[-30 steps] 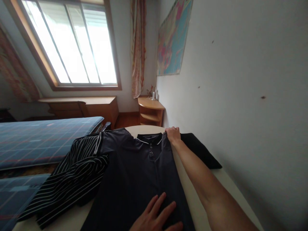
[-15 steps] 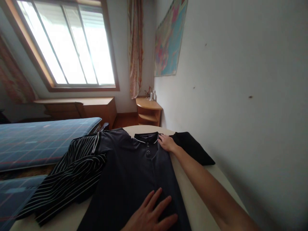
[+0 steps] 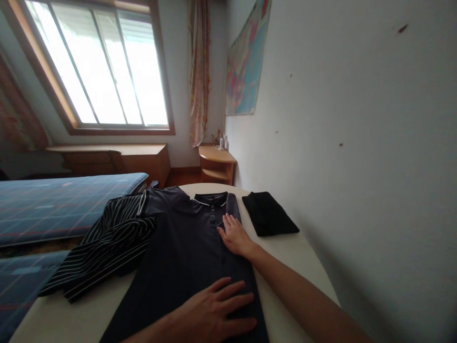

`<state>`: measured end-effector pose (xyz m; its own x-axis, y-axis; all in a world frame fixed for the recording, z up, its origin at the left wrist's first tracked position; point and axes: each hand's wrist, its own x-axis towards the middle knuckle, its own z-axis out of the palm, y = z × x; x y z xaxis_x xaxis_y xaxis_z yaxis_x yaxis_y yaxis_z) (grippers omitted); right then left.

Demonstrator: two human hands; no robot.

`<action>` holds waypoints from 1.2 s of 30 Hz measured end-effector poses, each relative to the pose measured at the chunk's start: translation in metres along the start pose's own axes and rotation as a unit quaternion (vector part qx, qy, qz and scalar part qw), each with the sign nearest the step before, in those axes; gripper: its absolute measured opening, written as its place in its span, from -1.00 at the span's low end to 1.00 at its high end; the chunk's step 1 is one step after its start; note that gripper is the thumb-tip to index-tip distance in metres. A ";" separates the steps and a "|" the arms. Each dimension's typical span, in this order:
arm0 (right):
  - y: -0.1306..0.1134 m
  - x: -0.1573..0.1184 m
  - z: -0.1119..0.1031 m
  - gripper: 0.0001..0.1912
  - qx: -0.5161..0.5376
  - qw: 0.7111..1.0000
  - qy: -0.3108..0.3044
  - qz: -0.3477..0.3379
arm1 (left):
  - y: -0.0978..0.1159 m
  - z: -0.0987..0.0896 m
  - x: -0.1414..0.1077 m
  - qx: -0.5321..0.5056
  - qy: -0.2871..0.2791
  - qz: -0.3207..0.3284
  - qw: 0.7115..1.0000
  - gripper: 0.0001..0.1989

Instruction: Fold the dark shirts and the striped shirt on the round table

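A dark grey polo shirt (image 3: pixel 178 257) lies front up on a cream table (image 3: pixel 298 262), its buttoned collar toward the far edge. The shirt's right side is folded inward over the front. My right hand (image 3: pixel 235 236) rests flat on that folded part below the collar, fingers stretched out. Nearer to me, my left hand (image 3: pixel 217 309) lies spread on the lower front of the shirt. Black-and-white striped cloth (image 3: pixel 110 243) sits crumpled at the shirt's left, partly beside the shirt's left sleeve. Neither hand grips anything.
A folded black garment (image 3: pixel 269 213) lies on the table's right side near the white wall (image 3: pixel 374 190). To the left is a bed with a blue plaid mattress (image 3: pixel 78 205). A desk (image 3: pixel 143 152) and a small corner shelf (image 3: pixel 217 155) stand beyond.
My right hand has moved from beside the collar down along the folded side. My left hand has shifted slightly left and stays spread on the shirt. The view has turned a little right.
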<state>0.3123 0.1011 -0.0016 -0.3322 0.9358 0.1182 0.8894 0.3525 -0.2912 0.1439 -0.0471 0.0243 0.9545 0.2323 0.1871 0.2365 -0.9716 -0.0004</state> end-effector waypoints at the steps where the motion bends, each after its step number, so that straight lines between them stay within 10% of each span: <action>1: 0.000 -0.004 0.000 -0.22 -0.001 1.000 -0.010 0.001 | 0.004 0.001 0.001 0.021 0.014 0.036 0.999 -0.50; 16: 0.034 -0.016 -0.018 -0.19 -0.010 0.997 -0.069 -0.009 | 0.042 0.049 0.058 0.130 0.086 0.039 0.987 -0.53; 24: 0.038 -0.015 -0.018 -0.16 -0.032 0.997 -0.065 0.023 | 0.038 0.007 0.055 -0.066 0.026 0.030 0.997 -0.55; 31: 0.024 -0.003 -0.012 -0.10 -0.057 0.992 -0.058 0.092 | -0.031 -0.012 0.005 -0.045 0.092 -0.293 0.951 -0.64; 36: 0.010 0.008 -0.022 -0.13 -0.077 0.987 -0.064 0.124 | -0.084 -0.015 -0.041 0.118 0.188 -0.473 0.852 -0.65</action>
<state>0.3254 0.1116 0.0173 -0.1262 0.9901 -0.0620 0.9824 0.1160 -0.1464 0.0821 0.0243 0.0310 0.2005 0.8335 0.5148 0.9410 -0.3100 0.1355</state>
